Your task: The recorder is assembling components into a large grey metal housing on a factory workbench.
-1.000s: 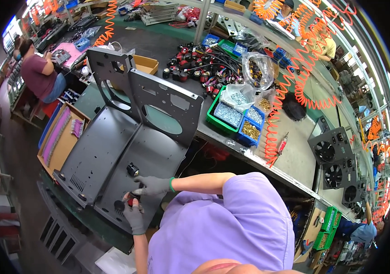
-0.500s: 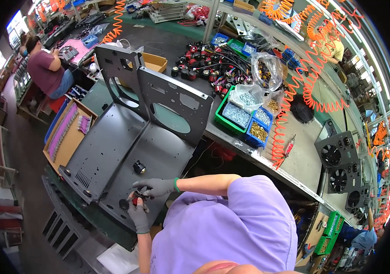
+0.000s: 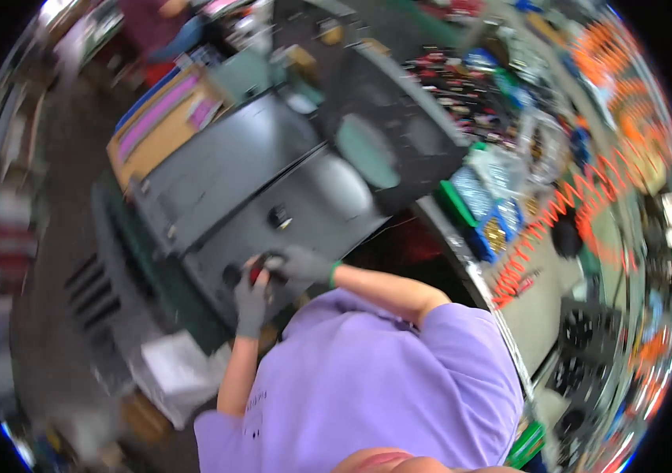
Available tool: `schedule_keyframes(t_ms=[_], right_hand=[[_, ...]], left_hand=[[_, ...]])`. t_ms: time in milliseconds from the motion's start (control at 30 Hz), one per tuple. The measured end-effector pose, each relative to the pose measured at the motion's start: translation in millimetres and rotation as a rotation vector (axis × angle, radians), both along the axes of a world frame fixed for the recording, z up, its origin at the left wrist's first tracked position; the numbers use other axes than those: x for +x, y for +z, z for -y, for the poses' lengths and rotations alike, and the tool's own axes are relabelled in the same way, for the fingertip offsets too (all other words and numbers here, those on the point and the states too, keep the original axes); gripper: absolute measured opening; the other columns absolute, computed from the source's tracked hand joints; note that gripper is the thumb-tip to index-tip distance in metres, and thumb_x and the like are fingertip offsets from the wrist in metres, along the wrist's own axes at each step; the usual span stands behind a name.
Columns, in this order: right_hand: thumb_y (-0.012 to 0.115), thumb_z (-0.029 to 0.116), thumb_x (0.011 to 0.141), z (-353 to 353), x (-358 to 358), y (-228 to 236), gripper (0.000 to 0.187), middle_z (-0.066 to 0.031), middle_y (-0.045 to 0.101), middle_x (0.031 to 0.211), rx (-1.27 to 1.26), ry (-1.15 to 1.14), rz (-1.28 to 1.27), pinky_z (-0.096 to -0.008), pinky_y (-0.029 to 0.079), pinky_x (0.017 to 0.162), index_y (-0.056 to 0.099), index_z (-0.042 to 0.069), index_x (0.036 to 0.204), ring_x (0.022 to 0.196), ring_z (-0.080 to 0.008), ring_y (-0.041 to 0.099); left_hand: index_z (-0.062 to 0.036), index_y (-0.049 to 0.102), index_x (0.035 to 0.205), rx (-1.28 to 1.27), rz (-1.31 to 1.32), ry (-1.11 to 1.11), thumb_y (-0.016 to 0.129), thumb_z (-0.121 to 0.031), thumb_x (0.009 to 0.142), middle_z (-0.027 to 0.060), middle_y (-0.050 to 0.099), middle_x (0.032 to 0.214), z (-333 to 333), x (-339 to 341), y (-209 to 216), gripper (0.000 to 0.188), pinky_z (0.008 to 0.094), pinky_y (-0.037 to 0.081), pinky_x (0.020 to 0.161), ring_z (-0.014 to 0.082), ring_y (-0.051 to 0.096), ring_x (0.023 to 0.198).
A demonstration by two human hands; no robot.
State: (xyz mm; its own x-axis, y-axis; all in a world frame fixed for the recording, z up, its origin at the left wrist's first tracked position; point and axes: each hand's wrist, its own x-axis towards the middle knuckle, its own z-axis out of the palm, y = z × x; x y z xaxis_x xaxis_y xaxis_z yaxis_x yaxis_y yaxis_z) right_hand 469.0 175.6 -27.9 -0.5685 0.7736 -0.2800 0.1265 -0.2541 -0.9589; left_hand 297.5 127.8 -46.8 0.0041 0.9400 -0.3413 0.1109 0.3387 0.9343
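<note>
Left hand: gloved in grey, the left hand (image 3: 252,306) is closed around a small red-and-black part (image 3: 256,273), fingers pointing up and away from the wearer.
Right hand: the right hand (image 3: 306,265), in a grey glove with a green cuff, comes in from the side with its fingers bent narrow at the same part; blur hides whether it grips it.
Red-and-black part: between the two hands, above the near end of the right-hand grey panel (image 3: 230,243).
Black fitting: a short black fitting (image 3: 279,217) stands on that panel, just beyond the hands; a dark round piece (image 3: 232,274) is just left of the part.
Panels: a second grey panel (image 3: 230,158) lies alongside on the left; a dark upright plate (image 3: 423,118) with an oval opening rises at the far end.
Box: a cardboard box (image 3: 141,155) with purple strips, beyond the left panel.
Right side: a grey surface (image 3: 537,315) carries a blue bin (image 3: 479,242) of brass-coloured pieces, near an orange coiled hose (image 3: 545,223).
</note>
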Motion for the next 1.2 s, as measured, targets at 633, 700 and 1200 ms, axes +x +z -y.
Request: schedule_keyframes(t_ms=[633,700,1200], right_hand=[[0.059,0.025,0.089,-5,-74,-56,0.046,-0.0091,0.057,0.088,0.438,0.143,0.169,-0.0260,0.049,0.059,0.041,-0.003,0.123,0.065,-0.0120,0.057],[0.059,0.023,0.089,-16,-80,-50,0.043,-0.0070,0.057,0.086,0.417,0.063,0.072,-0.0258,0.049,0.058,0.043,-0.001,0.121,0.063,-0.0118,0.057],[0.059,0.026,0.087,-58,-182,-149,0.034,-0.0096,0.065,0.092,0.245,-0.073,0.069,-0.0319,0.048,0.075,0.057,0.002,0.112,0.081,-0.0169,0.059]], left_hand=[[-0.0058,0.054,0.118,-0.173,0.212,0.197,0.054,-0.022,0.091,-0.0005,0.050,0.062,25,-75,12,0.032,0.0225,0.036,0.041,0.0072,0.044,0.045],[-0.0070,0.055,0.117,-0.089,0.140,0.332,0.054,-0.022,0.091,-0.0003,0.050,0.062,25,-100,10,0.031,0.0225,0.036,0.041,0.0070,0.044,0.045],[-0.0039,0.051,0.121,-0.364,0.155,0.263,0.057,-0.020,0.088,0.0031,0.053,0.080,-51,-182,-91,0.037,0.0259,0.038,0.041,0.0104,0.046,0.050]])
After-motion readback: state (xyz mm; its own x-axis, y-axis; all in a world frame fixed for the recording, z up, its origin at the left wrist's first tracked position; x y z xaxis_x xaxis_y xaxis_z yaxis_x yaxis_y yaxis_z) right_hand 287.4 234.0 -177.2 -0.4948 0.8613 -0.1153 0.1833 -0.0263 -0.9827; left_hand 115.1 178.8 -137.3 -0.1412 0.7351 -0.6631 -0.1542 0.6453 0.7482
